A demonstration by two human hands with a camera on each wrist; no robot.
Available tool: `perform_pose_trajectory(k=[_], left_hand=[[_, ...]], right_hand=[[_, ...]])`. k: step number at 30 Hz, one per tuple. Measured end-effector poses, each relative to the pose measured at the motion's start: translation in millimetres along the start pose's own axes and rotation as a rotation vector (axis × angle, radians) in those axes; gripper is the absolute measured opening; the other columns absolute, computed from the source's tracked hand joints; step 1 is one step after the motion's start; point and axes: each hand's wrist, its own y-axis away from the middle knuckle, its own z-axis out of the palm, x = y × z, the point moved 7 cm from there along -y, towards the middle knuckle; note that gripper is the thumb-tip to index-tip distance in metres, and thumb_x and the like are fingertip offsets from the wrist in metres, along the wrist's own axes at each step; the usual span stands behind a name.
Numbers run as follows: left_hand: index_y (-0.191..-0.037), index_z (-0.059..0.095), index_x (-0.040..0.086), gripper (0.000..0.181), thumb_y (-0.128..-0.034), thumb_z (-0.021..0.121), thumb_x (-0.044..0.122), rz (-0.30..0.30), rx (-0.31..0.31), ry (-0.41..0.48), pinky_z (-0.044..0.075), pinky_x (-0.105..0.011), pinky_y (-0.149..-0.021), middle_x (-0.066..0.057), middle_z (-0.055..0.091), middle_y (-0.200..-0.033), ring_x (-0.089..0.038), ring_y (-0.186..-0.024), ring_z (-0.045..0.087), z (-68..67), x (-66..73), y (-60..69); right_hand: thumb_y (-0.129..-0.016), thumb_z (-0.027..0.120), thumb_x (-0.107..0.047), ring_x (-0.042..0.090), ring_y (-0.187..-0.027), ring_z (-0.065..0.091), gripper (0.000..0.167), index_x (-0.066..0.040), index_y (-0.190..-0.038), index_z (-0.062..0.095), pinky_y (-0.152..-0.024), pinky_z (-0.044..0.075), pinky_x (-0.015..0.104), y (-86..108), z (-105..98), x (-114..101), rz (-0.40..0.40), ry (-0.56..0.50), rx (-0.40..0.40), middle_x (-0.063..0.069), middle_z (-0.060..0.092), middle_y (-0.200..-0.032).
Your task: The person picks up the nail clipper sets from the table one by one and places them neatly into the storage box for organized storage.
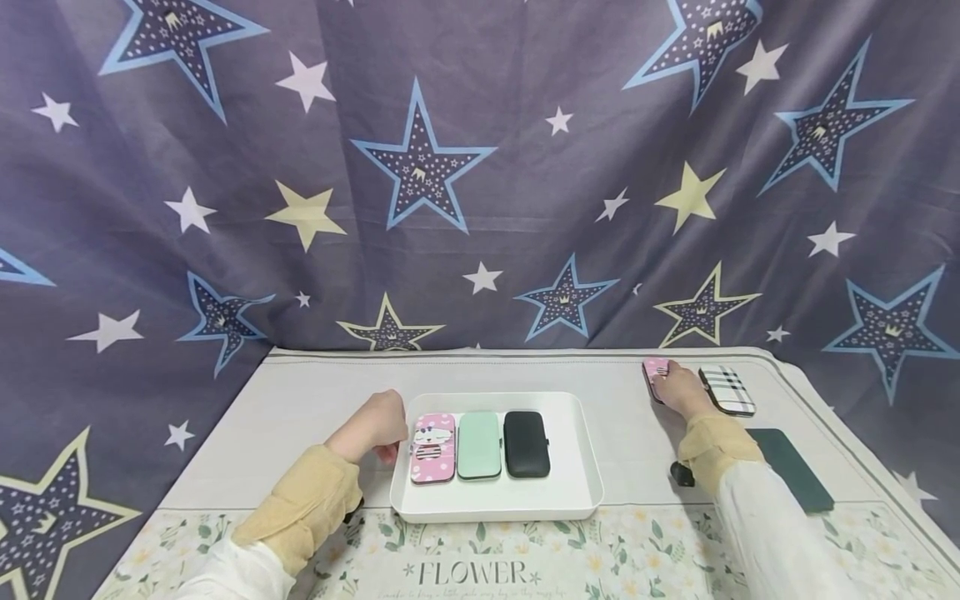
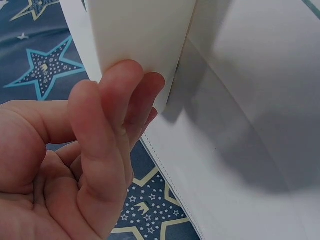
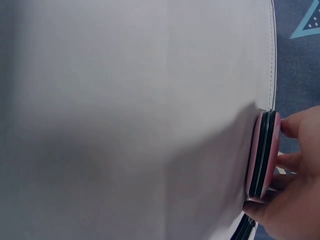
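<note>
My right hand (image 1: 681,392) is at the back right of the table, holding a small pink hinged case (image 1: 655,368). In the right wrist view the fingers lie on the pink case's top face and the thumb is at its lower end; the dark rim (image 3: 264,155) faces the camera. The left hand (image 1: 380,421) is beside the white tray (image 1: 495,510), its bent fingertips touching the tray's outer wall (image 2: 145,35). Inside the tray lie a pink cat-print case (image 1: 432,467), a mint green case (image 1: 479,446) and a black case (image 1: 527,444), side by side.
Right of the right hand lies a white plaid case (image 1: 729,390). A dark green flat rectangle (image 1: 795,471) lies nearer, partly behind the right forearm. The table cover (image 1: 480,575) has a floral front strip. A star-print curtain (image 1: 495,242) hangs behind the table.
</note>
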Motion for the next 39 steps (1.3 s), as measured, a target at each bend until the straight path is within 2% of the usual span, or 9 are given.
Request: perform_pose_trajectory(k=[3,7,14,19,22,25,30,35,39], left_hand=[[-0.069,0.058,-0.005,0.01,-0.0761,0.053,-0.01,0.005,0.003,-0.003,0.053,-0.022,-0.041,-0.012,0.062,-0.054,-0.012,-0.037,0.056,-0.1,0.3,0.0],[-0.069,0.058,-0.005,0.011,-0.0762,0.053,-0.01,0.0,0.006,-0.003,0.053,-0.022,-0.041,-0.012,0.062,-0.053,-0.012,-0.036,0.056,0.3,-0.5,-0.4],[-0.067,0.058,-0.004,0.013,-0.0757,0.051,-0.01,0.0,0.008,-0.003,0.052,-0.022,-0.041,-0.012,0.061,-0.052,-0.011,-0.036,0.055,0.3,-0.2,1.3],[-0.065,0.057,-0.003,0.014,-0.0752,0.051,-0.01,0.006,0.014,-0.012,0.052,-0.022,-0.041,-0.012,0.061,-0.053,-0.012,-0.036,0.056,-0.8,1.1,3.0],[-0.065,0.058,-0.003,0.014,-0.0752,0.051,-0.01,0.001,0.016,-0.023,0.053,-0.022,-0.041,-0.012,0.061,-0.053,-0.012,-0.036,0.056,-1.1,1.0,3.1],[-0.066,0.058,-0.003,0.014,-0.0755,0.05,-0.01,0.004,0.013,-0.03,0.053,-0.022,-0.041,-0.011,0.061,-0.053,-0.012,-0.037,0.057,-1.2,1.4,3.3],[-0.065,0.056,-0.002,0.015,-0.0753,0.05,-0.01,0.012,0.02,-0.031,0.052,-0.022,-0.041,-0.011,0.061,-0.052,-0.012,-0.036,0.057,-2.2,1.0,3.8],[-0.063,0.055,-0.002,0.015,-0.0745,0.05,-0.01,0.02,0.025,-0.028,0.052,-0.022,-0.041,-0.011,0.061,-0.051,-0.012,-0.036,0.057,-2.4,1.5,4.6],[-0.063,0.056,-0.001,0.016,-0.0745,0.05,-0.01,0.012,0.025,-0.024,0.052,-0.022,-0.041,-0.011,0.061,-0.051,-0.012,-0.036,0.057,-2.2,2.3,4.4]], right_hand=[[-0.095,0.032,-0.021,0.056,-0.123,0.035,0.06,0.023,-0.135,0.023,-0.105,0.033,0.059,0.5,-1,-3,-0.006,0.023,0.0,0.044,0.035,-0.132],[-0.092,0.034,-0.018,0.057,-0.118,0.041,0.055,0.023,-0.128,0.035,-0.1,0.038,0.059,2.9,-5,-7,0.004,0.044,0.009,0.044,0.042,-0.126],[-0.087,0.05,-0.019,0.048,-0.093,0.058,0.043,0.02,-0.104,0.054,-0.082,0.051,0.055,6.9,-16,-11,0.064,0.027,0.08,0.04,0.056,-0.106],[-0.081,0.062,-0.021,0.047,-0.089,0.061,0.039,0.016,-0.091,0.058,-0.08,0.053,0.052,6.3,-22,-11,0.065,0.001,0.142,0.037,0.06,-0.098],[-0.079,0.067,-0.025,0.048,-0.093,0.058,0.049,0.02,-0.095,0.056,-0.087,0.05,0.051,4.2,-23,-6,0.072,-0.034,0.139,0.039,0.058,-0.1],[-0.08,0.068,-0.028,0.046,-0.095,0.056,0.057,0.023,-0.101,0.052,-0.091,0.047,0.05,1.9,-21,2,0.107,-0.092,0.103,0.038,0.056,-0.102],[-0.079,0.07,-0.029,0.04,-0.094,0.054,0.062,0.021,-0.109,0.05,-0.093,0.046,0.048,-0.6,-16,12,0.155,-0.225,0.079,0.034,0.056,-0.105],[-0.083,0.064,-0.026,0.042,-0.103,0.052,0.061,0.018,-0.122,0.047,-0.097,0.043,0.048,-1.5,-14,19,0.194,-0.311,0.107,0.034,0.054,-0.117],[-0.086,0.055,-0.02,0.047,-0.113,0.047,0.052,0.015,-0.124,0.048,-0.103,0.038,0.049,-2.2,-17,21,0.2,-0.334,0.155,0.035,0.05,-0.124]])
